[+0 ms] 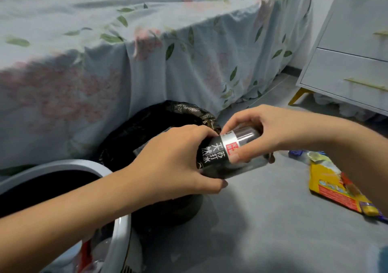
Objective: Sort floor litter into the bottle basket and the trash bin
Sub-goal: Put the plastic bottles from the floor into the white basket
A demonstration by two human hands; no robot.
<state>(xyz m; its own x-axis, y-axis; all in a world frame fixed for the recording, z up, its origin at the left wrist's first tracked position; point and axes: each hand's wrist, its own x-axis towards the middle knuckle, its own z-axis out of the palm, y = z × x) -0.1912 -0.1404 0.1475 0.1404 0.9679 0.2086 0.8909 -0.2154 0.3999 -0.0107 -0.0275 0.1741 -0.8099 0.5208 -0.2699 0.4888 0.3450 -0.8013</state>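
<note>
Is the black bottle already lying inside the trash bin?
No, the black bottle is held in the air by both the left hand and right hand, in front of the black-bagged trash bin.

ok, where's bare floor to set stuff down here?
Free: grey floor between bin and wrappers, and toward the dresser. Crowded: left, where basket and bin sit against the bed.

Around the trash bin (pixel 168 125), your access is limited: the draped bed (pixel 147 48) closes off its far side, and the basket (pixel 117 230) crowds its near left. Bare floor (pixel 252 220) lies open to its right, up to the wrappers (pixel 336 186).
</note>
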